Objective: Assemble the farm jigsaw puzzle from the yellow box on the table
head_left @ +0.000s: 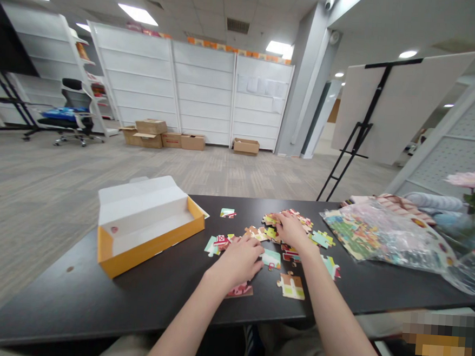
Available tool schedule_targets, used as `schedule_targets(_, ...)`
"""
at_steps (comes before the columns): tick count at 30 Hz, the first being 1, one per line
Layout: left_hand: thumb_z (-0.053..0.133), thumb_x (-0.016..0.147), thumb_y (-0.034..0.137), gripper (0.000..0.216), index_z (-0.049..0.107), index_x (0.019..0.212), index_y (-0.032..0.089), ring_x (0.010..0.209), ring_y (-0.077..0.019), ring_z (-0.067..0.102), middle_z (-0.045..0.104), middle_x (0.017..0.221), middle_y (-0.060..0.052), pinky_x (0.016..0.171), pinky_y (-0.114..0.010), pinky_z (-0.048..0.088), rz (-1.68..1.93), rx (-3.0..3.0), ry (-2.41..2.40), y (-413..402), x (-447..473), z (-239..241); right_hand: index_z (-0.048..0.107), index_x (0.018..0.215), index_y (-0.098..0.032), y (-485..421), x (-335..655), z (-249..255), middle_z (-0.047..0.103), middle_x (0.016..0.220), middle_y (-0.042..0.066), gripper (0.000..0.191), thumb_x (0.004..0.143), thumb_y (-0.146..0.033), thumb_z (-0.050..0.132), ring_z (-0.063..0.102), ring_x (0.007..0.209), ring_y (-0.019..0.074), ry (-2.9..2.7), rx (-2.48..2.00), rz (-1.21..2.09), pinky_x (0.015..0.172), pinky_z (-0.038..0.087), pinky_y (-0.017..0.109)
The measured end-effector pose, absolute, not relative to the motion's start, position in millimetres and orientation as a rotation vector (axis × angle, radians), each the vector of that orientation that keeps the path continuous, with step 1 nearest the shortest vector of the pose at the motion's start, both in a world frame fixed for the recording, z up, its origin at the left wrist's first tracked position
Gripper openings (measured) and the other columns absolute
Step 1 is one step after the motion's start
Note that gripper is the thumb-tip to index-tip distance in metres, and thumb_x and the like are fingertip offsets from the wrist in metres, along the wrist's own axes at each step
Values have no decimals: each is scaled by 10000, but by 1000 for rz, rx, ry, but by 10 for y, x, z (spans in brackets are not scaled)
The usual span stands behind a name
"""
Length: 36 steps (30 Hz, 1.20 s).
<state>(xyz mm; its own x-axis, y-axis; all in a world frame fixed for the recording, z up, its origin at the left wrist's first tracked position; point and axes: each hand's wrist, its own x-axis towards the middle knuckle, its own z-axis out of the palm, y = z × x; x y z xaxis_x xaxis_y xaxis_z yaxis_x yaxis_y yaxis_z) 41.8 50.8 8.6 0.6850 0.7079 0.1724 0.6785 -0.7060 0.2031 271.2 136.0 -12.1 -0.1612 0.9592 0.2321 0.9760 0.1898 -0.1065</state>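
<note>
Starting at the far left of the counter (151, 302), here's the yellow box (151, 245), lid flap up, white inside showing. Just right of it, the mint-and-red puzzle pieces (212, 245) lie beside my left hand, and farther back one lone piece (227, 213) sits apart from the rest.

Now my left grip (242, 259): palm down, fingers loosely bent over the pieces at the middle of the spread. Are they pinching anything? I can't tell; the fingertips are covered by my own hand. A pink-and-red piece (241, 291) peeks out under that wrist.

Between my hands lies a pale blue piece (271, 258), flat, with a little red picture on it. And here's my right grip (291, 228), reaching farther back, fingers down at the heap; whether they close on a piece, again I can't tell. Nearer me, the brown-and-cream piece (292, 286) lies on its own, and the heap (305, 222) spreads out past my knuckles.

Where do we stand? The pieces are out and face up in good number, but many overlap or lie scattered, and I can't make out any joined section for certain. Early going, I'd judge: most of the fitting looks left. Far right, the plastic bag (399, 246) rests beyond the pieces.
</note>
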Motion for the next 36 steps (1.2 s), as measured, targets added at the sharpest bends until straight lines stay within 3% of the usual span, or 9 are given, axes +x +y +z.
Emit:
schedule_targets(4,501,995,308,227,691,1063,204,1101,-276,584,667,1139,-92,947,-419,466,372,2789,1211,523,397,107,669,1260,-154,1301,2752,-6,680,1266,150,366,933,-158,503,595,1185,269,-2132,-1762,-88,1056,404,380)
schedule_targets(9,496,988,290,245,610,1176,183,1123,-298,576,648,1207,-123,923,-430,459,344,2778,1385,644,468,180,727,1020,-190,1015,2862,218,766,957,66,223,916,-267,545,695,857,198,-2082,-1621,340,810,506,300)
schedule_targets(12,507,978,264,303,567,1266,190,1173,-303,563,643,1247,-129,955,-437,446,343,2761,1422,757,554,176,720,966,-187,758,2932,331,765,870,50,237,898,-357,570,685,752,187,-2104,-1620,593,703,503,283)
schedule_targets(16,534,962,251,281,595,1231,197,1165,-320,576,674,1208,-134,947,-453,446,323,2741,1441,858,634,118,728,863,-197,438,2987,459,761,815,38,226,829,-408,655,663,708,186,-2176,-1713,749,623,466,266)
schedule_targets(20,581,936,275,231,608,1140,169,1139,-329,590,693,1143,-145,947,-451,441,309,2720,1489,878,654,100,744,857,-206,233,2960,518,756,851,37,249,644,-321,804,660,751,200,-2234,-1936,707,610,428,260)
schedule_targets(27,584,826,144,255,531,1075,156,1018,-287,646,673,1077,-139,905,-403,452,324,2627,1635,860,640,180,717,975,-248,90,2727,460,746,969,47,505,512,-348,892,671,848,260,-2401,-2042,497,610,352,273)
schedule_targets(33,543,795,95,299,487,1076,181,1100,-276,612,639,1099,-117,992,-405,415,502,2594,1647,841,429,310,674,943,-243,194,2734,364,711,911,23,458,538,-315,875,637,777,213,-2429,-2046,500,569,284,261)
schedule_targets(36,587,762,141,361,481,1100,213,1018,-242,627,637,1097,-65,897,-346,465,590,2565,1340,709,324,378,627,894,-227,228,2828,352,683,856,1,426,541,-294,855,594,723,182,-2381,-2084,608,559,286,257)
